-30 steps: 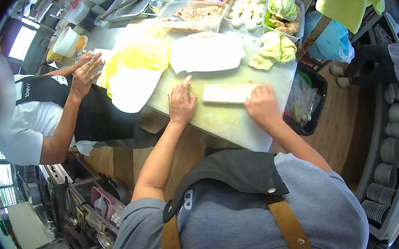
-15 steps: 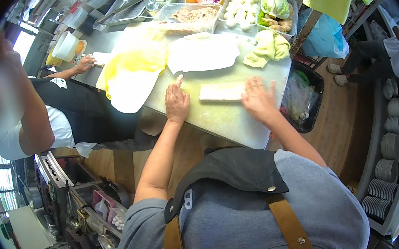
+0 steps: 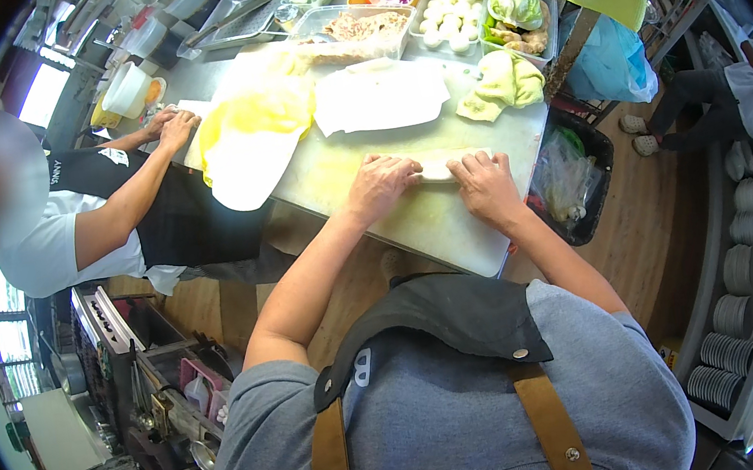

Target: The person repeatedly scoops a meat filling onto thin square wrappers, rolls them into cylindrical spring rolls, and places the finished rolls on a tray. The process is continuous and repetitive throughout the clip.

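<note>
On the pale cutting board [image 3: 345,211] lies a whitish, long wrapper [image 3: 436,169], its near side partly folded or rolled. My left hand [image 3: 381,184] is closed over its left end, fingertips pinching the near edge. At the opposite end my right hand [image 3: 486,187] presses with curled fingers, thumb tucked toward the middle. What lies inside the wrapper is hidden. Beyond both hands rests a white stack of sheets [image 3: 383,98], overexposed by the light. A yellow and white cloth or sheet [image 3: 255,123] spreads to the left.
A light green cloth [image 3: 501,86] lies at the right edge. Along the back stand tubs of shredded filling [image 3: 365,27], peeled white balls [image 3: 451,14], and lettuce with ginger [image 3: 516,11]. A co-worker's hands [image 3: 171,129] work at left. A black bin [image 3: 572,178] stands below right.
My left hand has moved right onto the wrapper's left end, and my right hand has drawn its fingers in. The flat strip now looks narrower. The co-worker has brought both hands together.
</note>
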The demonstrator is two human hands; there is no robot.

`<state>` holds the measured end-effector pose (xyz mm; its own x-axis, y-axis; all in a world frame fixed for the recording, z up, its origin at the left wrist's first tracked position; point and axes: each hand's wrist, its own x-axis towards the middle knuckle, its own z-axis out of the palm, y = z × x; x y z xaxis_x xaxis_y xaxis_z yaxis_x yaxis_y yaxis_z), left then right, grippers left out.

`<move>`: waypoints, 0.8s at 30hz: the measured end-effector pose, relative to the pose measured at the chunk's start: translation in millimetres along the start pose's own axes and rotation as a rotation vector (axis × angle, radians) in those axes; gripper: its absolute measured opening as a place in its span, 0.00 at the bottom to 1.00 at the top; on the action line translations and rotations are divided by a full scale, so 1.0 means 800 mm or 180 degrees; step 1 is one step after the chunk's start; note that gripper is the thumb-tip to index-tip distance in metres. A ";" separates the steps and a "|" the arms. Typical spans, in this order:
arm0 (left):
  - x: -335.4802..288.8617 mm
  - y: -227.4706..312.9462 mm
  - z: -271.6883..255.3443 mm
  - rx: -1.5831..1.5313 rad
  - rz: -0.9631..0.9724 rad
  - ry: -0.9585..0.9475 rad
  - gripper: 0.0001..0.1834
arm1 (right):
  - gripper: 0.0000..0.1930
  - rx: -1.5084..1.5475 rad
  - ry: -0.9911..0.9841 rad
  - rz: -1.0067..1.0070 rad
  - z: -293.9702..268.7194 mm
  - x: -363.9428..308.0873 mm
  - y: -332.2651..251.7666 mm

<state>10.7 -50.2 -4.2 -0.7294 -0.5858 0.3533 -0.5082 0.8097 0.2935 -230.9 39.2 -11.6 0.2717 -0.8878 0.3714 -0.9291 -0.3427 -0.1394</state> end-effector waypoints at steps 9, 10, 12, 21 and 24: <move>0.011 0.007 -0.006 0.0862 0.0586 0.0473 0.06 | 0.19 -0.0569 0.0329 -0.0497 -0.009 0.001 0.014; 0.007 0.005 -0.006 0.0837 0.0561 0.0365 0.07 | 0.20 -0.0543 0.0255 -0.0433 -0.007 0.003 0.012; 0.005 -0.002 0.000 0.0695 0.0506 0.0219 0.09 | 0.22 -0.0494 0.0101 -0.0325 -0.002 0.006 0.011; 0.020 -0.030 0.004 0.0114 0.0070 -0.0101 0.08 | 0.11 -0.0498 0.0172 -0.0503 0.009 0.028 0.018; 0.028 -0.008 -0.001 0.0745 0.0436 0.0344 0.04 | 0.11 -0.0411 0.0434 -0.0477 0.012 0.030 0.016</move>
<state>-2.0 -68.4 2.7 -0.7518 -0.4606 0.4719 -0.5094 0.8601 0.0279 -234.3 10.7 -13.2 0.3808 -0.7773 0.5008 -0.9077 -0.4176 0.0421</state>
